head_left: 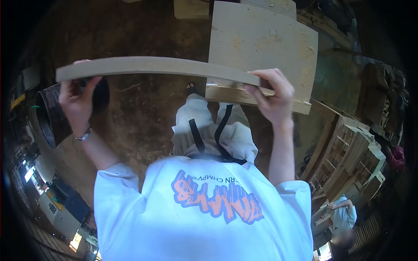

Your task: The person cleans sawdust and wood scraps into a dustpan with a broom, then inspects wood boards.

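A pale wooden board (165,65) is held up in front of me, its narrow edge toward my eyes; it looks bowed in this wide lens. My left hand (78,98) grips its left end, thumb on the near side and most of the fingers hidden behind. A band circles that wrist. At the other end, my right hand (276,93) pinches the board between thumb and fingers. Beneath and beyond the right hand stands a light-topped worktable (235,26) with a wooden rail (244,95) along its near side.
Sawdust (307,43) is scattered over the tabletop. A dark drum (51,115) stands at left, beside my left forearm. Stacked wood pieces (348,152) rise at right. Farther back at lower right is another person (344,215). Brown floor (139,122) lies below the board.
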